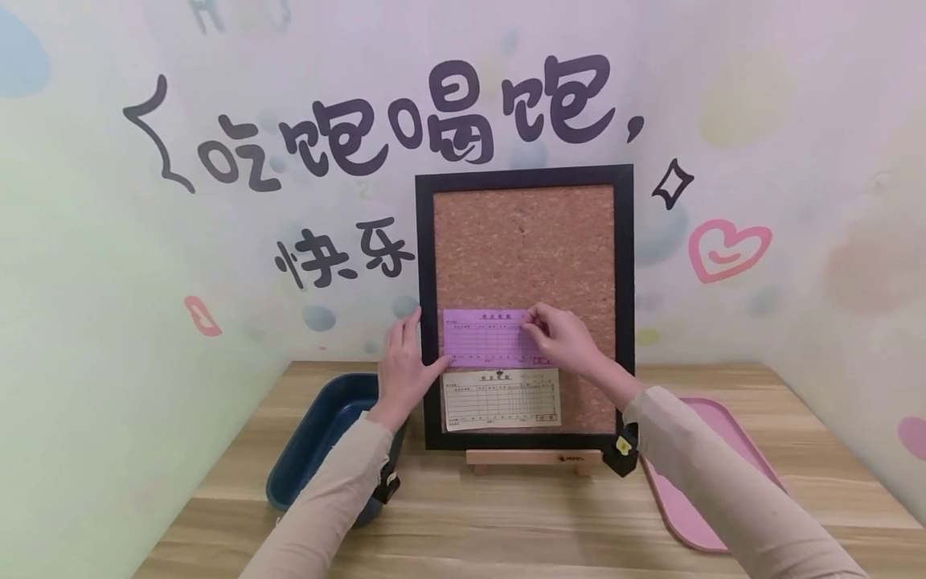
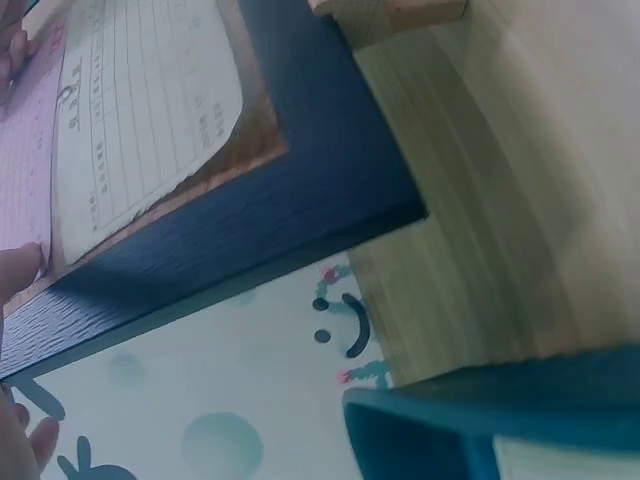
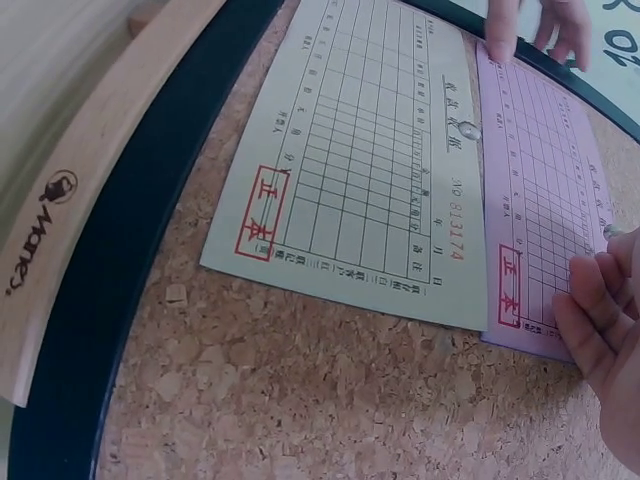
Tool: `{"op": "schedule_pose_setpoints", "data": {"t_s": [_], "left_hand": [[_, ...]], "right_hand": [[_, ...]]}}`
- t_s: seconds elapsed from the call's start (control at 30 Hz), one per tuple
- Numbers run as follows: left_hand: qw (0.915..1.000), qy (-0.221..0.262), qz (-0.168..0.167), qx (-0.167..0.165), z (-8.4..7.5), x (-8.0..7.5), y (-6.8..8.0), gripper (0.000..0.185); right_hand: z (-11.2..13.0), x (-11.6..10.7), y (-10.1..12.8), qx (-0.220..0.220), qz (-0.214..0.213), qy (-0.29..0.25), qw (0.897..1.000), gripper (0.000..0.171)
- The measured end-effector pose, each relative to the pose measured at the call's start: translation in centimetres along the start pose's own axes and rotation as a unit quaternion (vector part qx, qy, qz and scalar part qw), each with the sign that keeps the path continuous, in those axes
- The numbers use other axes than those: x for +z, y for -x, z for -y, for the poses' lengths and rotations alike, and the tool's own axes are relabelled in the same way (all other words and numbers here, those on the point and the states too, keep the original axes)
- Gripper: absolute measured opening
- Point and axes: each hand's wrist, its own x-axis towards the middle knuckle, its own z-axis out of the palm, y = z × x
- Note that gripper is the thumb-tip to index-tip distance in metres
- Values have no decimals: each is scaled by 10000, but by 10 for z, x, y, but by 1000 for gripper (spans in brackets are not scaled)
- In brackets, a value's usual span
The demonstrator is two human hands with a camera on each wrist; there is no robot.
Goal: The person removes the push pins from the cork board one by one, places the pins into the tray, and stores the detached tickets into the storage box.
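Observation:
A black-framed cork board [image 1: 524, 241] stands on a wooden easel [image 1: 533, 457]. A cream form [image 1: 501, 400] is fastened to it by a pin [image 3: 470, 130], and a pink form [image 1: 485, 342] lies just above. My left hand [image 1: 414, 352] lies flat along the frame's left side, its thumb pressing the pink form's lower left corner [image 3: 500, 35]. My right hand [image 1: 538, 322] pinches a small pin [image 3: 608, 232] against the pink form's upper right part. In the left wrist view I see the frame [image 2: 250, 230], the cream form [image 2: 150, 120] and my thumb [image 2: 15, 270].
A dark blue tray [image 1: 325, 426] sits on the wooden table left of the board and a pink tray [image 1: 694, 498] sits to the right. A painted wall with lettering rises right behind the board.

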Motion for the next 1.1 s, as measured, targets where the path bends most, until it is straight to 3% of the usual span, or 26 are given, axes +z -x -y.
{"op": "schedule_pose_setpoints", "data": {"t_s": [0.13, 0.3, 0.47, 0.73, 1.1], "left_hand": [[9983, -271, 0, 523, 1, -5, -9, 81], [9894, -706, 340, 1221, -3, -10, -23, 73], [9810, -861, 736, 1576, -9, -14, -34, 66], [9801, -747, 1191, 1398, -15, -17, -44, 52], [9824, -747, 1202, 1216, -17, -13, -48, 43]], "right_hand": [[-1, 2, -1, -55, 8, 82, 10000, 6], [-1, 2, -1, -98, 1, 174, 9998, 6], [2, 2, 0, -73, 32, 244, 9997, 6], [3, 3, 0, -85, 109, 272, 9995, 6], [2, 2, -2, -145, 97, 422, 9990, 7]]}}
